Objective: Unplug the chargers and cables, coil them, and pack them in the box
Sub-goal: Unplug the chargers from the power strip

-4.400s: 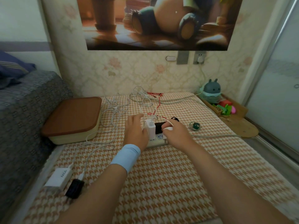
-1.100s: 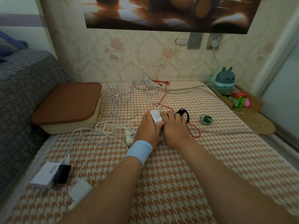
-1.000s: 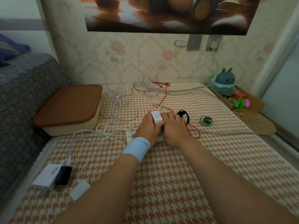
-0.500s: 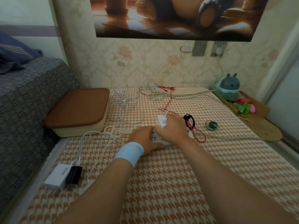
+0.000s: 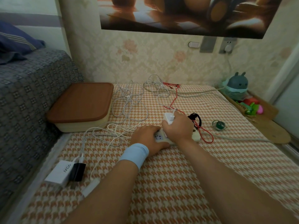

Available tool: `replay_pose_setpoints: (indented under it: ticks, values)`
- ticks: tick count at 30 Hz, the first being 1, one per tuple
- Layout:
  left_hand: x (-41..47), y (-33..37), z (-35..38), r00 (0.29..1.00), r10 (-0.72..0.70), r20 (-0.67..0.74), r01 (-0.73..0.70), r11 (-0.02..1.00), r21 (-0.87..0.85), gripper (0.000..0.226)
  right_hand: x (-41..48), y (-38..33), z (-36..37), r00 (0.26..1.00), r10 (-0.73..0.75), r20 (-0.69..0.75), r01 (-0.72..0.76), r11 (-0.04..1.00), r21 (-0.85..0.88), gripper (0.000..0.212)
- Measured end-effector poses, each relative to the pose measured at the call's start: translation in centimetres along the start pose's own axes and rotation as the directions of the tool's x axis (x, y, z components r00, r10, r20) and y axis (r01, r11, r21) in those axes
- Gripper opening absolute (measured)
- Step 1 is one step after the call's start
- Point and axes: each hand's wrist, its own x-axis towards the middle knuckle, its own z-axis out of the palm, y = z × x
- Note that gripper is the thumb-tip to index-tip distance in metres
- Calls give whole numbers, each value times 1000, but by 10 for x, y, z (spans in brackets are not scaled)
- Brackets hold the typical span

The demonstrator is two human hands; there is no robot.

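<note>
At the near left of the orange-and-cream houndstooth mat (image 5: 161, 183), a white charger block marked 90W (image 5: 58, 173) and a black adapter (image 5: 78, 171) lie side by side, off the mains, their leads uncoiled. Farther back, against the grey patterned sofa (image 5: 32, 102), the cream plastic box with a brown lid (image 5: 80, 104) sits closed. A loose tangle of white cables (image 5: 129, 102) sprawls between the box and the middle of the mat.

There the left hand (image 5: 146, 137), a pale blue wristband (image 5: 134, 154) above it, lies flat on the left end of the white power strip (image 5: 159, 137), fingers straight, pinning it down. Just right of it, the right hand (image 5: 178, 127) is wrapped around a small white square charger (image 5: 168, 118) with a white lead rising from its top. Whether its prongs are clear of the strip cannot be told. A thin red cable (image 5: 205, 135) loops beside the strip's right end, close to that wrist.

The likely trouble lies in the pull. A skewed tug could bind the prongs or drag the strip if the flat hand slips. The charger's lead runs back toward the red and white wires, so lifting it away may haul the whole knot along. That would make coiling harder.
</note>
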Motion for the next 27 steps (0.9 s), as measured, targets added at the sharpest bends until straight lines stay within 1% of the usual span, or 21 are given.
replay_pose_setpoints:
  ticks: [3, 5, 7, 8, 9, 10, 11, 12, 13, 14, 15, 17, 19, 20, 21, 22, 23, 25, 26, 27]
  values:
    - [-1, 2, -2, 1000, -17, 1, 17, 999, -28, 62, -1, 1, 1, 995, -96, -14, 96, 995, -10, 32]
    - [-2, 2, -4, 1000, -20, 17, 21, 999, -31, 63, -2, 2, 0, 995, -90, 43, 88, 996, 26, 32]
    - [-3, 4, -5, 999, -18, 29, 18, 1000, -14, 65, 0, -2, -4, 997, -26, 68, 20, 996, 86, 33]
    - [-5, 5, -6, 999, -16, 33, 16, 1000, 4, 67, 4, -5, -6, 997, 42, 59, -51, 988, 144, 32]
    - [-5, 6, -8, 999, -15, 38, 14, 1000, 25, 71, 10, -7, -9, 989, 144, 30, -147, 960, 237, 31]
    - [-6, 7, -9, 999, -21, 50, 19, 999, 42, 74, 17, -10, -11, 975, 221, 8, -213, 928, 307, 30]
    - [-6, 7, -9, 998, -27, 61, 24, 999, 48, 78, 21, -12, -13, 975, 223, 2, -213, 928, 307, 31]
    - [-6, 7, -9, 997, -34, 76, 31, 998, 52, 79, 22, -12, -14, 988, 155, 19, -155, 955, 251, 33]
    - [-5, 7, -11, 995, -37, 89, 32, 998, 52, 80, 18, -14, -16, 993, 82, 81, -95, 979, 178, 34]
    - [-5, 7, -12, 994, -41, 106, 36, 998, 47, 80, 15, -14, -16, 989, 38, 144, -55, 991, 121, 31]
    - [-4, 7, -14, 992, -44, 121, 39, 998, 38, 81, 12, -14, -16, 982, 26, 186, -44, 995, 93, 29]
    - [-4, 8, -17, 986, -45, 161, 38, 998, 46, 85, 11, -14, -20, 981, 27, 192, -56, 987, 149, 27]
    - [-8, 10, -24, 977, -34, 208, 24, 998, 52, 87, 13, -22, -32, 976, 33, 217, -83, 971, 226, 18]
    - [-11, 10, -29, 977, -29, 211, 22, 999, 34, 84, 12, -27, -39, 969, 22, 247, -85, 965, 248, 20]
    - [-15, 8, -34, 981, -22, 194, 22, 1000, 3, 76, 10, -33, -48, 957, 16, 290, -99, 957, 272, 29]
    - [-21, 6, -41, 987, -10, 160, 14, 1000, -25, 64, 7, -38, -57, 942, 2, 335, -109, 947, 302, 38]
    - [-27, 2, -48, 994, 11, 108, -7, 999, -38, 52, 3, -43, -64, 926, -16, 378, -113, 942, 316, 42]
    - [-42, -7, -65, 999, 36, -16, -36, 999, -18, 35, -8, -52, -76, 881, -31, 471, -112, 956, 271, 42]
    - [-49, -11, -74, 999, 18, -50, -19, 999, -29, 30, -14, -57, -80, 851, -15, 525, -130, 962, 239, 41]
    - [-56, -15, -82, 999, -13, -49, 10, 998, -56, 29, -20, -63, -84, 810, 22, 585, -179, 961, 211, 42]
